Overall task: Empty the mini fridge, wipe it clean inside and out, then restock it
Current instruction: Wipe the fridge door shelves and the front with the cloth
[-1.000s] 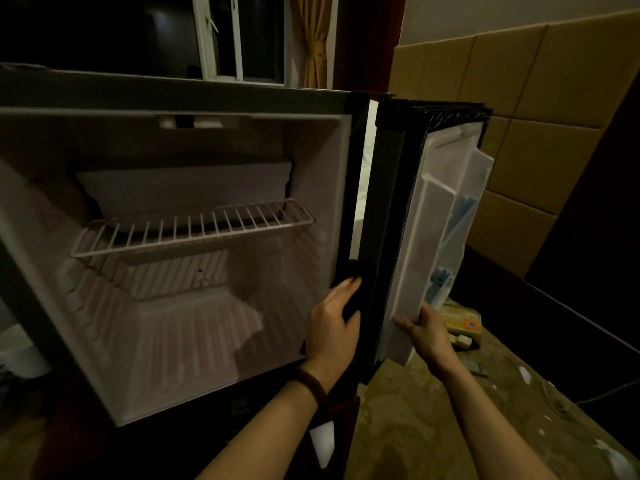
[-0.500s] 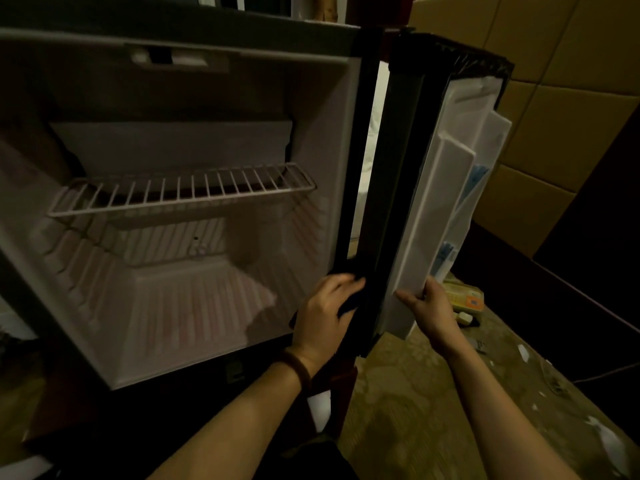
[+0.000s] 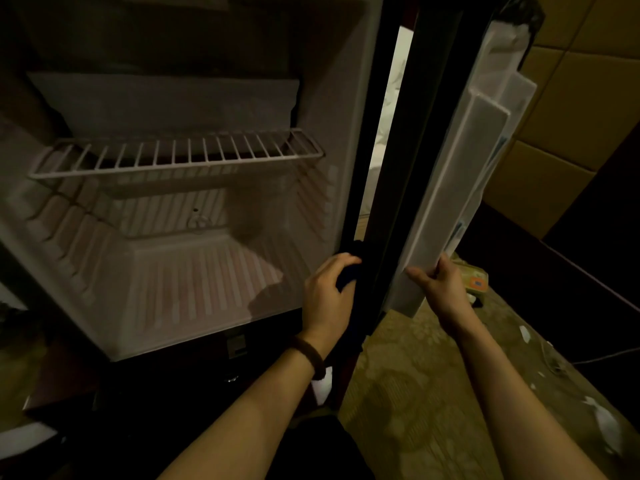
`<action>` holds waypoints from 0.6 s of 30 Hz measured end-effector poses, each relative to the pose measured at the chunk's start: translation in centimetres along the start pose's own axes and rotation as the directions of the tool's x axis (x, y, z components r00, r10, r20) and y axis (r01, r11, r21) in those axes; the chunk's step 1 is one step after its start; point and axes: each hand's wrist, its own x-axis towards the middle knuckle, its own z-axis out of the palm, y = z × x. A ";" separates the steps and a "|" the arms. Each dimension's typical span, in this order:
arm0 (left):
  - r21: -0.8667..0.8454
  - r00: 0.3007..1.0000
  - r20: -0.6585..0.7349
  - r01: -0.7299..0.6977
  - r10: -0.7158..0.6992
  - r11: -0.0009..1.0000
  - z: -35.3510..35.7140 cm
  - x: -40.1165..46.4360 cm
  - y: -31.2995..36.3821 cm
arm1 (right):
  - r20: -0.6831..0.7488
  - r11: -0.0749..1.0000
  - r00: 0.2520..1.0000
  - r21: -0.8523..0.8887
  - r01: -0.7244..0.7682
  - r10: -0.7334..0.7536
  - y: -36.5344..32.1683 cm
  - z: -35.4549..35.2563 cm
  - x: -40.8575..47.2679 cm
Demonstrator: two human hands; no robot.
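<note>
Your left hand (image 3: pixel 327 289) grips what looks like a dark cloth (image 3: pixel 349 275) against the mini fridge (image 3: pixel 166 271) frame; your right hand (image 3: pixel 440 285) pinches the open door (image 3: pixel 446 188) liner's lower edge.

- The left hand (image 3: pixel 327 292) is raised, fingers curled round a dark cloth (image 3: pixel 349 277), with a dark band on its wrist.
- The right hand (image 3: pixel 438 287) is raised, thumb and fingers pinching the lower edge of the fridge door (image 3: pixel 450 188).
- Both forearms are bare and stretch forward.
</note>
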 end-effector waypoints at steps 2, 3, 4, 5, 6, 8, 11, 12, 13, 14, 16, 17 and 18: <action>0.013 0.997 0.057 0.060 -0.061 0.998 0.2 -0.3 -0.2 | -0.012 1.000 1.000 0.002 -0.015 0.015 0.2 0.1 0.1; 0.051 0.989 0.098 0.102 -0.107 0.993 0.4 -0.8 -0.8 | -0.018 1.000 1.000 0.005 -0.018 0.018 0.2 0.1 0.0; 0.108 0.982 0.131 0.124 -0.138 0.986 0.5 -1.3 -1.6 | -0.023 1.000 1.000 0.007 -0.018 0.018 0.3 0.2 0.0; 0.174 0.976 0.162 0.116 -0.145 0.978 0.7 -1.9 -2.5 | -0.029 1.000 0.999 0.009 -0.014 0.015 0.3 0.2 0.0; 0.222 0.972 0.189 0.097 -0.141 0.970 1.0 -2.4 -3.5 | -0.032 1.000 0.999 0.007 -0.009 0.009 0.4 0.3 0.0; 0.299 0.958 0.247 0.069 -0.147 0.952 1.5 -3.4 -5.0 | -0.029 1.000 1.000 -0.007 0.010 -0.010 0.5 0.3 0.0; 0.404 0.915 0.348 0.050 -0.204 0.913 2.4 -4.8 -5.8 | -0.027 1.000 0.999 -0.008 0.023 -0.023 0.6 0.2 0.1; 0.420 0.905 0.363 0.052 -0.221 0.906 2.5 -4.9 -5.7 | -0.025 1.000 0.999 -0.007 0.024 -0.024 0.6 0.2 0.1; 0.431 0.899 0.373 0.052 -0.230 0.901 2.5 -4.8 -5.5 | -0.020 1.000 0.999 -0.008 0.028 -0.028 0.6 0.2 0.1; 0.450 0.887 0.392 0.045 -0.242 0.892 2.5 -4.3 -5.3 | -0.016 0.999 0.999 -0.011 0.031 -0.031 0.6 0.2 0.1; 0.498 0.845 0.451 0.027 -0.286 0.867 2.1 -3.4 -5.2 | -0.013 0.999 1.000 -0.030 0.028 -0.028 0.7 0.2 0.1; 0.494 0.831 0.469 0.034 -0.300 0.869 1.7 -2.9 -5.2 | -0.016 0.999 1.000 -0.044 0.017 -0.017 0.8 0.2 0.1; 0.463 0.829 0.470 0.060 -0.302 0.885 1.3 -2.6 -5.2 | -0.027 0.998 1.000 -0.060 -0.003 0.001 0.9 0.3 0.1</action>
